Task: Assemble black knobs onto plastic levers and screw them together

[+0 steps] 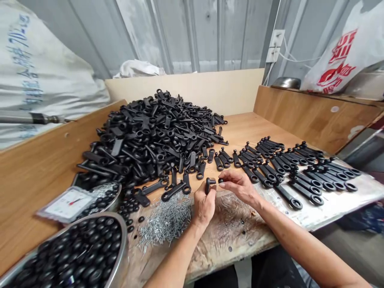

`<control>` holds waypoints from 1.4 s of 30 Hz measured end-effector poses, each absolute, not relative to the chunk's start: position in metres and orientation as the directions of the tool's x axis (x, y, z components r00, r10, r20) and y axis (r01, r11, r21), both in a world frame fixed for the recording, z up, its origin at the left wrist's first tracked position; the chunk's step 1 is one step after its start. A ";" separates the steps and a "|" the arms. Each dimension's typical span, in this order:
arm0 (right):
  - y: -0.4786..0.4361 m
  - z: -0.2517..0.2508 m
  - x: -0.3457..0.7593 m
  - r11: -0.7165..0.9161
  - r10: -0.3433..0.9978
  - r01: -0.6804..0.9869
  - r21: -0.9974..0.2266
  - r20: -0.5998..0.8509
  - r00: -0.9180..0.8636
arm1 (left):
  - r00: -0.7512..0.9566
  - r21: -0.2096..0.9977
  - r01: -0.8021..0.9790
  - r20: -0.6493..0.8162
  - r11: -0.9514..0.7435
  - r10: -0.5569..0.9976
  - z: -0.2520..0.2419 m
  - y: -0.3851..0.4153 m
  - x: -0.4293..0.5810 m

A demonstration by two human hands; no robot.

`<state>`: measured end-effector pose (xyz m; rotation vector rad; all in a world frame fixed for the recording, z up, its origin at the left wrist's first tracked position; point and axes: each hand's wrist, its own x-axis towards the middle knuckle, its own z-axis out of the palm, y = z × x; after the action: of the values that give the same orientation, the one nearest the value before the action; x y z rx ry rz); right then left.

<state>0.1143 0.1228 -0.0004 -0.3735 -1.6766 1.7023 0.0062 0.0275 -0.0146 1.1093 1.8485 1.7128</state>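
My left hand (pixel 204 206) is closed round a black crank handle (pixel 210 182), whose short peg points right. Just across from that peg, a small black knob (pixel 221 181) is pinched between the thumb and fingertips of my right hand (pixel 240 186). A narrow gap seems to lie between peg and knob. Left of my hands, a heap of small metal pins (pixel 168 220) is spread on the worn table front. Behind them rises a big pile of black crank handles (pixel 156 128). To the right lie rows of crank handles with knobs on their ends (pixel 279 164).
A metal bowl (pixel 122 240) full of black knobs stands at the front left, with a smaller bowl behind it and a clear plastic box (pixel 67 203) on top. Wooden boards (pixel 312 108) edge the table. A power screwdriver (pixel 36 118) lies at the far left.
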 end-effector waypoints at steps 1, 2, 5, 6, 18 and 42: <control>0.123 -0.001 0.116 0.084 0.636 -0.280 -0.956 0.268 -0.723 | -0.608 0.952 0.303 0.223 -0.037 0.762 -0.015 0.028 0.007; 0.124 -0.001 0.118 0.082 0.626 -0.278 -0.957 0.267 -0.733 | -0.603 0.949 0.315 0.217 -0.021 0.768 -0.014 0.029 0.008; 0.127 -0.001 0.122 0.078 0.618 -0.269 -0.960 0.258 -0.743 | -0.576 0.935 0.354 0.209 0.011 0.790 -0.014 0.030 0.011; 0.127 0.000 0.123 0.063 0.613 -0.271 -0.960 0.252 -0.749 | -0.567 0.931 0.365 0.209 0.016 0.797 -0.014 0.030 0.011; 0.120 0.000 0.121 0.013 0.625 -0.251 -0.968 0.204 -0.753 | -0.582 0.883 0.457 0.207 0.106 0.786 -0.022 0.032 0.009; 0.128 0.022 0.130 0.748 0.553 0.120 -0.652 0.513 -0.657 | -0.402 0.971 0.233 0.154 -0.062 0.903 -0.007 0.026 0.020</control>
<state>0.1297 0.1277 0.0220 -0.5030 -2.2129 0.7612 0.0200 0.0259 -0.0068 1.2223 1.6421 1.5041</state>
